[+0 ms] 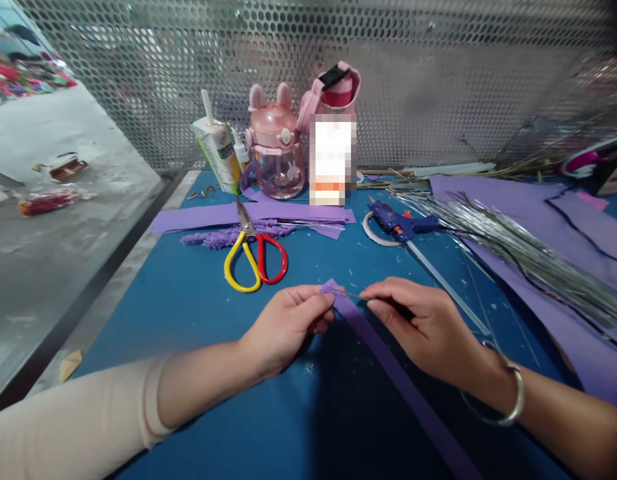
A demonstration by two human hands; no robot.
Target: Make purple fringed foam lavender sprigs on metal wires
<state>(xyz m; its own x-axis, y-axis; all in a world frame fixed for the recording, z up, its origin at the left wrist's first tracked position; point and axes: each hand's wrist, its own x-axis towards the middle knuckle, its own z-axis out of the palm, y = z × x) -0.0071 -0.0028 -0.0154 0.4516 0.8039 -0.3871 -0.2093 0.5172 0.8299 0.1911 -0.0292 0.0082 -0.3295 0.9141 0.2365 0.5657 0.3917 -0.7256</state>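
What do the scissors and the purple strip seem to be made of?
The scissors: blades probably steel, grey with a dull shine; handles likely plastic-coated, being smooth, glossy yellow and red. The purple strip: perhaps paper or thin foam, matte and flat; I can't tell which.

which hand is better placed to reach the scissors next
Probably the left hand: it is nearer the scissors, though it pinches the purple strip. The right hand is farther off, gripping a thin strand.
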